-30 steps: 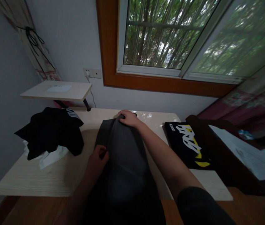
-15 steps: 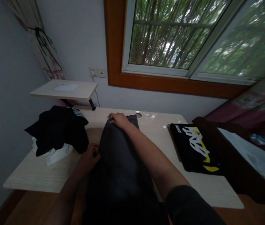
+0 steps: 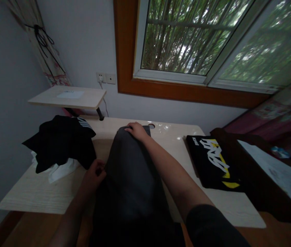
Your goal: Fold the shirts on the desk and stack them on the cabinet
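Observation:
A dark grey garment [image 3: 130, 171] lies lengthwise over the table and hangs toward me past its near edge; its kind is not clear. My left hand [image 3: 97, 173] pinches its left edge about midway, fingers closed. At the far end, my right hand [image 3: 138, 132] rests on top with bent fingers gripping the cloth near the far edge. Left of my left hand is a heap of black clothing [image 3: 60, 144] with white cloth [image 3: 64, 169] under it.
A folded black garment with white and yellow print [image 3: 212, 161] lies on the right of the pale table [image 3: 42, 199]. A small raised shelf [image 3: 89, 97] stands at the back left. Beyond are a wall socket [image 3: 105, 78] and a window [image 3: 181, 44]. Dark furniture [image 3: 256, 181] adjoins on the right.
My right hand has shifted to the right along the garment's far edge, and the cloth's far left corner looks rounder. My left hand has moved slightly left with the edge.

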A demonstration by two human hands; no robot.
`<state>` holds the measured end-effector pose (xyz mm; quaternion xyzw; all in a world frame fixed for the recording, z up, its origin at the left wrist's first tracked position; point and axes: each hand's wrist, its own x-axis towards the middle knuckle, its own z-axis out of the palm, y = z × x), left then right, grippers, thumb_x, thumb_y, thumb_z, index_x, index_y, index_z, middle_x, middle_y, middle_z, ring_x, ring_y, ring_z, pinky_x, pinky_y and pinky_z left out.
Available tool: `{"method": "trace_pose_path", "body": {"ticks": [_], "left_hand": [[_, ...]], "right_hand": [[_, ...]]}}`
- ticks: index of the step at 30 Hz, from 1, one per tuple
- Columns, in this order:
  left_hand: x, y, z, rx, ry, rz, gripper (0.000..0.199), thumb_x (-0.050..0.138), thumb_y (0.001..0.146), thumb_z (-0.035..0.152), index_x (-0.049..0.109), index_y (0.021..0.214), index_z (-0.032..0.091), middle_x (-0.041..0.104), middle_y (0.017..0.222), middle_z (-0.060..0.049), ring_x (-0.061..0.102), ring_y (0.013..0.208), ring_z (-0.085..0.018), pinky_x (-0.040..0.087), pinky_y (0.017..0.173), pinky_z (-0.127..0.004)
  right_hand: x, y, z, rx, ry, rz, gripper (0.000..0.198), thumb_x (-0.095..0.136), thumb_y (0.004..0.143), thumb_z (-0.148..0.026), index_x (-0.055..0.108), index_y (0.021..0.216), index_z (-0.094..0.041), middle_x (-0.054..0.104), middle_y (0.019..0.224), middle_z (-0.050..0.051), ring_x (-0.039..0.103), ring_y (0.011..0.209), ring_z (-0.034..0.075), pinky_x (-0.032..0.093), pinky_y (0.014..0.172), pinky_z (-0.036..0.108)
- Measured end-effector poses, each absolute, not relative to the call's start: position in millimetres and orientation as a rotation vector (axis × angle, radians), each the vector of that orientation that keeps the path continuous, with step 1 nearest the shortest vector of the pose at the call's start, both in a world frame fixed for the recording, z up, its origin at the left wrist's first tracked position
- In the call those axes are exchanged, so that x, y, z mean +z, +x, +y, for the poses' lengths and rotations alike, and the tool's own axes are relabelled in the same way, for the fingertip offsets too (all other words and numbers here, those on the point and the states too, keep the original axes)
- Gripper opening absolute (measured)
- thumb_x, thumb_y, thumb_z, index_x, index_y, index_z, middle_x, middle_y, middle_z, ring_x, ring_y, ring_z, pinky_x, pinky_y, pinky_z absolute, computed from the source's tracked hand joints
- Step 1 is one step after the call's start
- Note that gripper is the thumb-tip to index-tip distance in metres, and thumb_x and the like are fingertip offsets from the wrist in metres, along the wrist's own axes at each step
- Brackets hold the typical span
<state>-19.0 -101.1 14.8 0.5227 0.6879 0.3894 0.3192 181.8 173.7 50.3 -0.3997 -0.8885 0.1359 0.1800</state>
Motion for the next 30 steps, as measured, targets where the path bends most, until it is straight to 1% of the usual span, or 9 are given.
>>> {"method": "trace_pose_path", "body": {"ticks": [4,7,10,14,17,21,24,28,30], "left_hand": [[14.6,-19.3,-105.1,0.916,1.438,1.927,0.026,0.057,0.079,0.037,0.059,0.101,0.023,0.069,0.086,-0.002,0.067,0.081,-0.023,0.051,0.076,-0.035],[15.5,-18.6,-103.1,0.833,1.541,1.954,0.030,0.056,0.080,0.033,0.061,0.108,0.022,0.070,0.098,-0.006,0.067,0.091,-0.025,0.052,0.084,-0.039],[16.9,-19.4,-97.1,0.831,1.680,1.918,0.038,0.056,0.079,0.028,0.062,0.116,0.022,0.069,0.110,-0.008,0.065,0.104,-0.027,0.050,0.095,-0.042],[17.5,-21.1,-81.0,0.872,1.809,1.897,0.039,0.056,0.081,0.026,0.063,0.118,0.022,0.066,0.118,-0.009,0.060,0.115,-0.027,0.045,0.105,-0.044],[16.2,-21.3,-58.3,0.896,1.790,1.909,0.037,0.057,0.086,0.033,0.063,0.120,0.021,0.066,0.117,-0.010,0.061,0.111,-0.027,0.047,0.103,-0.045],[15.0,-22.4,-13.5,0.949,1.750,1.910,0.042,0.058,0.087,0.038,0.060,0.124,0.019,0.067,0.111,-0.009,0.064,0.097,-0.024,0.050,0.096,-0.042],[17.0,-24.2,23.9,0.996,1.744,1.960,0.047,0.061,0.085,0.036,0.058,0.128,0.018,0.066,0.113,-0.010,0.064,0.095,-0.023,0.050,0.095,-0.042],[20.8,-22.7,62.6,0.888,1.992,1.914,0.060,0.062,0.077,0.020,0.055,0.137,0.021,0.062,0.125,-0.011,0.055,0.117,-0.029,0.039,0.109,-0.047],[22.0,-19.1,73.5,0.796,2.120,1.841,0.068,0.058,0.072,0.011,0.054,0.139,0.022,0.059,0.128,-0.010,0.050,0.122,-0.030,0.036,0.111,-0.048]], "right_hand": [[52.4,169.7,167.2,0.341,-1.077,-2.490,0.025,0.064,0.096,-0.041,0.073,0.109,-0.022,0.074,0.104,0.008,0.062,0.106,0.024,0.041,0.099,0.036],[48.8,168.3,162.6,0.282,-1.088,-2.502,0.029,0.067,0.094,-0.043,0.071,0.115,-0.023,0.073,0.110,0.010,0.060,0.109,0.026,0.036,0.106,0.042],[42.1,179.7,161.5,0.201,-1.157,-2.448,0.035,0.060,0.097,-0.044,0.066,0.125,-0.023,0.070,0.118,0.011,0.058,0.114,0.028,0.032,0.111,0.047],[35.4,212.9,167.7,0.145,-1.233,-2.361,0.035,0.048,0.101,-0.031,0.062,0.131,-0.019,0.068,0.121,0.013,0.057,0.115,0.028,0.034,0.110,0.045],[31.1,243.1,177.3,0.159,-1.270,-2.314,0.038,0.053,0.093,-0.022,0.062,0.130,-0.017,0.065,0.124,0.014,0.055,0.118,0.029,0.037,0.108,0.043],[21.6,274.2,189.9,0.264,-1.341,-2.281,0.051,0.062,0.082,-0.020,0.060,0.133,-0.015,0.061,0.129,0.015,0.053,0.120,0.030,0.038,0.107,0.042],[14.4,285.5,193.5,0.306,-1.331,-2.302,0.049,0.061,0.079,-0.017,0.062,0.128,-0.015,0.063,0.126,0.014,0.054,0.120,0.028,0.037,0.108,0.042],[9.4,288.2,190.8,0.330,-1.239,-2.288,0.039,0.058,0.071,-0.009,0.066,0.109,-0.017,0.062,0.118,0.012,0.053,0.118,0.028,0.037,0.104,0.042],[9.0,287.1,188.8,0.355,-1.182,-2.269,0.036,0.056,0.066,-0.006,0.065,0.100,-0.018,0.063,0.111,0.012,0.053,0.115,0.029,0.038,0.102,0.042]]}}
